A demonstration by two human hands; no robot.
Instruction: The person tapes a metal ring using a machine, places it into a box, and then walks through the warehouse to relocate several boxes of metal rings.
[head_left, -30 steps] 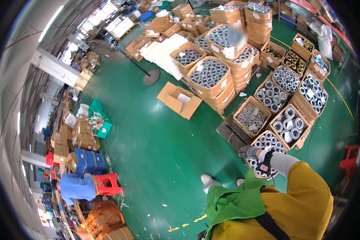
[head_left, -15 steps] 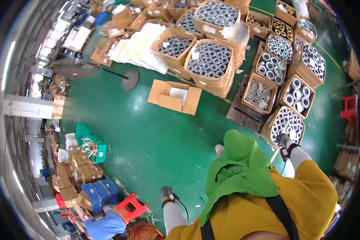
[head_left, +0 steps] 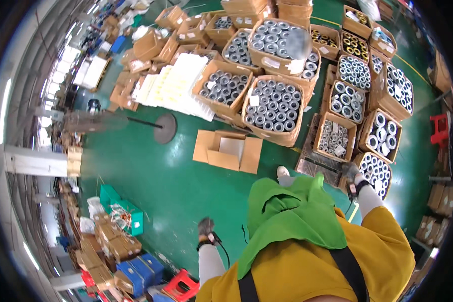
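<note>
My left hand point(head_left: 206, 227), in a grey glove with a dark wrist strap and cable, hangs low over the green floor. No held object shows at it, and its fingers are too blurred to read. On the other side, my gloved right hand point(head_left: 351, 172) is at the left edge of a carton point(head_left: 343, 185) filled with metal rings point(head_left: 376, 170). Whether it touches the carton I cannot tell; its fingers are smeared. Just beyond stands a carton point(head_left: 331, 154) of smaller metal rings on a wooden pallet point(head_left: 317, 172).
An open cardboard box point(head_left: 221, 160) lies on the floor ahead. Beyond it are stacked cartons point(head_left: 272, 135) of rings and white sheets point(head_left: 178, 93). A fan base point(head_left: 165, 128) stands left. Nearer left are a green crate point(head_left: 137, 222), blue boxes point(head_left: 141, 274) and a red stool point(head_left: 181, 286).
The view has shifted, so the cartons sit lower in it. My right hand has moved from over the rings to the carton's left edge. A shoe now shows more fully ahead.
</note>
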